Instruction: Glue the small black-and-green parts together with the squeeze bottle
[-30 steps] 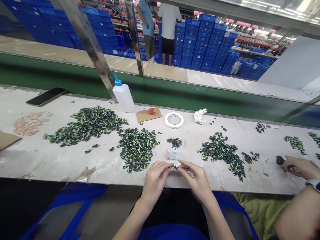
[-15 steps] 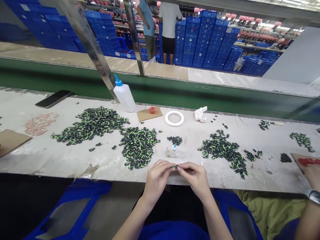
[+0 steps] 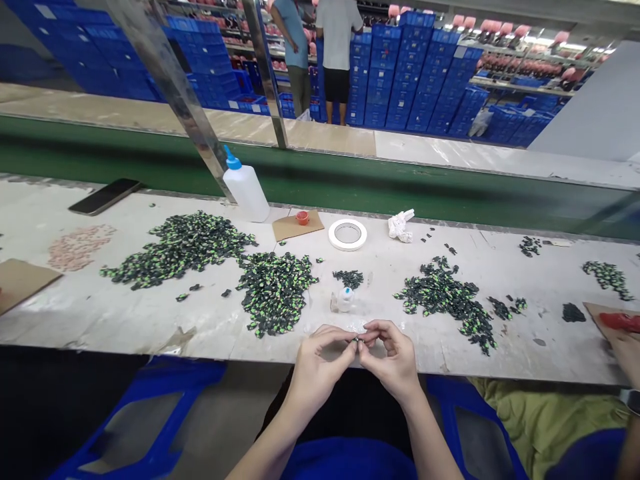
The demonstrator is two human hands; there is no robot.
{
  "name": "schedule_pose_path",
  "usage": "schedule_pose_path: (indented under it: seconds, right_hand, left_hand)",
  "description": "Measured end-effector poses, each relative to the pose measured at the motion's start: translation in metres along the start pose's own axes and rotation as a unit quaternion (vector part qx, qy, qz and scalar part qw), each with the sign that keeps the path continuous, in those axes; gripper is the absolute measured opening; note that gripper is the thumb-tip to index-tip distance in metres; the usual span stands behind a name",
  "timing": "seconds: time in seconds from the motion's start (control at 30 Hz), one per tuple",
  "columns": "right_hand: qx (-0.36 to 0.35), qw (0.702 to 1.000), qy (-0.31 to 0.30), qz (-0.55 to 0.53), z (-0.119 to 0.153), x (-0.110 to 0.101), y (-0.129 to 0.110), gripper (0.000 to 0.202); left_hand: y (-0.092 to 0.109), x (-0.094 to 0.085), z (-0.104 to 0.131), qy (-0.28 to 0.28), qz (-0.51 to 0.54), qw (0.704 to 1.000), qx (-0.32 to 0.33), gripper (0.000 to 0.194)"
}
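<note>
My left hand (image 3: 320,363) and my right hand (image 3: 393,357) meet just above the table's front edge. Their fingertips pinch a tiny black-and-green piece (image 3: 356,340) between them, mostly covered by the fingers. Just beyond them stands a small white bottle with a blue tip (image 3: 346,300), and behind it lies a little heap of black bits (image 3: 349,279). To the left is a pile of black-and-green pieces (image 3: 275,293), with a larger pile (image 3: 185,247) farther left. Another such pile (image 3: 445,297) spreads out on the right.
Along the back are a white squeeze bottle (image 3: 247,193), cardboard with a red cap (image 3: 302,218), a tape roll (image 3: 334,243) and crumpled tissue (image 3: 401,227). A phone (image 3: 105,197) and pink bits (image 3: 80,247) lie left. A co-worker's hand (image 3: 627,353) is at far right, near a red object (image 3: 620,321).
Both hands have shifted slightly at the fingertips, and my right fingers have lifted and curled more around the tiny piece. The co-worker's hand at far right has moved a little.
</note>
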State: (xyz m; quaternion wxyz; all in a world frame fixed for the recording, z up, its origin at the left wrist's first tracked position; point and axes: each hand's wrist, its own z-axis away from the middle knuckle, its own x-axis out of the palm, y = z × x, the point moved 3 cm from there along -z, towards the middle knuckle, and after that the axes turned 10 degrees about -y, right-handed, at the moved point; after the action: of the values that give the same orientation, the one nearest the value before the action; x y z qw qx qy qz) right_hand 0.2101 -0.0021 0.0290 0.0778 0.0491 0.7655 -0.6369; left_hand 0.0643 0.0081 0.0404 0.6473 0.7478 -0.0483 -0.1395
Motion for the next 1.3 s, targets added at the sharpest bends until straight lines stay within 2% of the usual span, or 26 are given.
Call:
schedule_pose_path:
  seconds: [0.1,0.2,0.27,0.37,0.43,0.5,0.57,0.63,0.67,0.77,0.83,0.93,1.0,1.1,1.2,1.3]
  right_hand:
    - [-0.003,1.0,-0.01,0.005,0.0,-0.002,0.001,0.023]
    - [-0.002,0.999,-0.03,0.021,0.0,-0.011,0.001,0.019]
    - [0.004,0.998,-0.025,0.051,-0.001,-0.025,0.003,0.013]
    - [0.021,0.99,0.069,0.119,-0.004,-0.061,0.008,0.013]
    - [0.036,0.972,0.159,0.168,-0.006,-0.089,0.012,0.02]
    - [0.047,0.95,0.209,0.226,-0.01,-0.109,0.014,0.026]
    - [0.026,0.923,0.238,0.302,-0.016,-0.117,0.012,0.032]
    - [-0.009,0.907,0.231,0.351,-0.022,-0.108,0.008,0.035]
    - [-0.022,0.91,0.208,0.357,-0.026,-0.099,0.007,0.036]
    - [-0.026,0.946,0.081,0.314,-0.038,-0.055,0.01,0.044]
    - [-0.007,0.959,0.011,0.282,-0.045,-0.027,0.015,0.051]
    - [0.011,0.97,-0.034,0.242,-0.053,0.001,0.021,0.043]
    - [0.006,0.975,-0.041,0.219,-0.056,0.009,0.022,0.033]
    - [-0.004,0.984,-0.03,0.178,-0.055,0.01,0.018,0.025]
    - [0.017,0.993,-0.012,0.114,-0.048,0.004,0.016,0.028]
    - [0.033,0.998,0.013,0.047,-0.039,-0.005,0.015,0.031]
  left_hand:
    - [-0.002,0.005,0.001,0.008,-0.007,1.0,0.002,0.009]
    - [-0.008,0.011,0.0,-0.03,-0.015,0.999,0.006,0.012]
    - [-0.013,0.011,-0.001,-0.051,-0.03,0.998,0.004,0.02]
    - [-0.02,-0.001,-0.004,-0.037,-0.086,0.996,0.012,0.034]
    - [-0.025,-0.017,-0.007,0.001,-0.146,0.989,0.025,0.028]
    - [-0.029,-0.037,-0.011,0.052,-0.215,0.975,0.034,0.02]
    - [-0.032,-0.056,-0.017,0.102,-0.278,0.954,0.039,0.016]
    - [-0.033,-0.071,-0.026,0.13,-0.333,0.933,0.046,0.015]
    - [-0.033,-0.076,-0.031,0.136,-0.359,0.922,0.05,0.014]
    - [-0.031,-0.082,-0.049,0.125,-0.428,0.893,0.06,0.015]
    - [-0.029,-0.08,-0.061,0.072,-0.469,0.877,0.076,0.023]
    - [-0.027,-0.074,-0.072,-0.038,-0.535,0.838,0.098,0.036]
    - [-0.025,-0.072,-0.076,-0.079,-0.581,0.804,0.098,0.037]
    - [-0.022,-0.071,-0.079,-0.093,-0.628,0.768,0.085,0.034]
    - [-0.023,-0.071,-0.081,-0.099,-0.647,0.753,0.071,0.034]
    - [-0.025,-0.072,-0.081,-0.103,-0.638,0.76,0.068,0.035]
